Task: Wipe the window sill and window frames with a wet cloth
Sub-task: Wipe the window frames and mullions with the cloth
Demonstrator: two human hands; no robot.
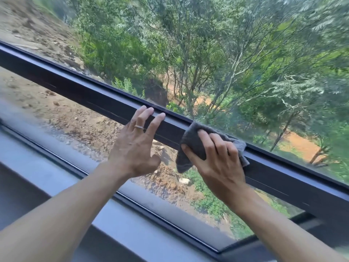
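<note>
At the window: two bare forearms reach up from the lower edge of the view toward a dark frame bar that runs on a slant from upper left to lower right, glass above and below it.
Right hand: fingers curled over a grey cloth, thumb hooked round its left edge, clamping it flat against the bar; back of the hand faces the camera, wrist bent slightly back.
Cloth: bunched under the right palm, upper edge lapping onto the top lip of the bar, a loose corner hanging below the thumb, another fold showing out past the little finger.
Left hand: just left of the right hand, not touching the cloth; fingers straight and spread apart, tips resting on the bar's upper edge, thumb held off to the right, nothing gripped.
Ring: thin band on one finger of the left hand.
Forearms: both bare, left one longer in view, crossing the lower frame rail below the hands.
Lower rail: dark, with a paler grey ledge on the near side, beneath the left arm.
Beyond the glass: trees above the hands, bare brown earth to the left; much is motion-blurred.
Writing: none legible on cloth, ring or frame.
</note>
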